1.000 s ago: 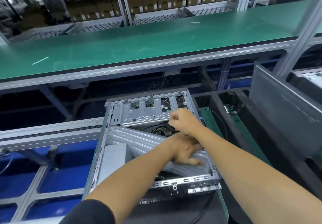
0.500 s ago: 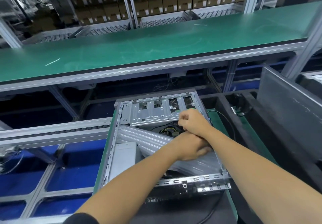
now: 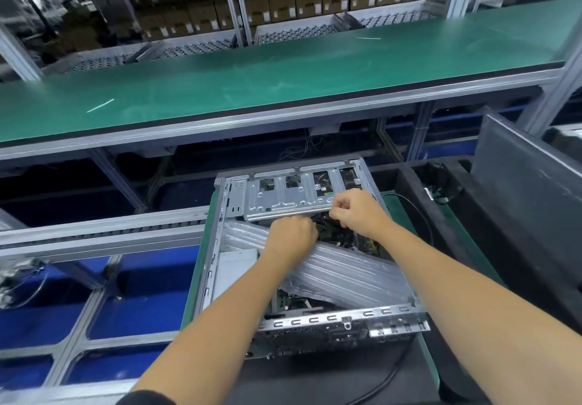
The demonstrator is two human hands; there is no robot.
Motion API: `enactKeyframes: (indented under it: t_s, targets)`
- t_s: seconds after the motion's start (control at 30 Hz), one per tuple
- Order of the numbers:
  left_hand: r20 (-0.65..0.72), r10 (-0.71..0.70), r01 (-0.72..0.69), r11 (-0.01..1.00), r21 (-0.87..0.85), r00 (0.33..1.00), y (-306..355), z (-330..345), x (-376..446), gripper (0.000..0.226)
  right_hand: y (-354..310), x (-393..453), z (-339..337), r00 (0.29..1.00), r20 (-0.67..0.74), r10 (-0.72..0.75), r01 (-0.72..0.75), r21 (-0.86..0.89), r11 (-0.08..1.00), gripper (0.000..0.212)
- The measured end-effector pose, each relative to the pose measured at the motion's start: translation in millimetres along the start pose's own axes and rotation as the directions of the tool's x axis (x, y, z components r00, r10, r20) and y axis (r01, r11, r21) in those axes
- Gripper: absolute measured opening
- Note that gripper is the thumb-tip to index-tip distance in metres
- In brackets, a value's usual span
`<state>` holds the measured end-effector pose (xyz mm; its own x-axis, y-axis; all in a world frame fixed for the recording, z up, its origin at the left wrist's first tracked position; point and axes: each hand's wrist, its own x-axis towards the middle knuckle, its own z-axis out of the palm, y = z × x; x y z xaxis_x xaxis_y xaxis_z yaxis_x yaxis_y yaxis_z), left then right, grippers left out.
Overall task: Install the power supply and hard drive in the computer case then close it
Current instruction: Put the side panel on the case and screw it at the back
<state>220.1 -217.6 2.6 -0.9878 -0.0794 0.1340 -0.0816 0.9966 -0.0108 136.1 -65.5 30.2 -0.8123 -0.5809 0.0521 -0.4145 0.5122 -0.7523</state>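
Note:
The open computer case [image 3: 208,281] lies on its side with a silver brace [image 3: 349,272] slanting across it. A grey power supply [image 3: 236,267] sits in the left part, under the brace. At the far end is the silver drive cage [image 3: 283,198]. My left hand [image 3: 291,237] is curled over the brace's upper end, its fingers gripping black cables [image 3: 338,234] inside the case. My right hand [image 3: 357,212] is curled just below the drive cage edge and pinches the same cable bundle. What lies under the fingers is hidden.
A dark grey side panel [image 3: 522,190] leans upright at the right, beside a black foam tray [image 3: 419,190]. A green shelf [image 3: 283,77] runs above and behind the case. A roller conveyor rail [image 3: 104,231] passes at the left. A black cord [image 3: 393,376] trails off the case's near end.
My left hand lifted off the brace's lower right part, curled, and moved up to the cables. My right hand stayed by the drive cage. The camera view shifted slightly.

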Motion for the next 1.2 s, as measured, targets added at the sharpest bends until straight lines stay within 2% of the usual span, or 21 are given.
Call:
enactKeyframes:
  t_s: [0.13, 0.33, 0.43, 0.57, 0.7, 0.77, 1.0, 1.2]
  targets:
    - [-0.037, -0.002, 0.004, 0.999, 0.053, 0.999, 3, 12, -4, 0.036, -2, -1, 1, 1.0, 0.002, 0.012, -0.012, -0.013, 1.0, 0.017]
    - [0.082, 0.074, -0.083, 0.991, 0.105, 0.994, 1, -5, 5, 0.027, -9, -6, 0, 0.998, -0.027, 0.061, -0.061, 0.025, 0.998, 0.014]
    - [0.093, 0.081, -0.078, 0.996, -0.036, 0.992, 11, -18, 12, 0.033, -14, -10, -6, 0.995, -0.09, 0.049, -0.047, 0.023, 0.999, 0.013]
    - [-0.015, 0.091, -0.092, 0.976, -0.195, 0.996, 55, -34, 17, 0.032, -13, -17, -28, 0.98, -0.196, 0.022, -0.033, -0.051, 0.998, 0.012]
    - [-0.1, 0.089, -0.121, 0.916, -0.382, 0.991, 92, -47, 29, 0.021, -5, -25, -56, 0.971, -0.239, 0.013, -0.028, -0.059, 0.998, 0.026]
    - [-0.125, 0.08, -0.128, 0.887, -0.444, 0.989, 107, -49, 35, 0.022, 4, -31, -72, 0.965, -0.261, 0.031, -0.045, -0.045, 0.998, 0.027]
    - [-0.038, 0.076, -0.083, 0.781, -0.619, 0.996, 191, -42, 59, 0.008, 53, -69, -129, 0.931, -0.341, 0.131, -0.146, -0.019, 0.989, 0.021]
    - [-0.06, 0.06, -0.085, 0.72, -0.689, 0.996, 283, -53, 96, 0.01, 90, -86, -203, 0.899, -0.401, 0.174, -0.255, -0.159, 0.954, 0.015]
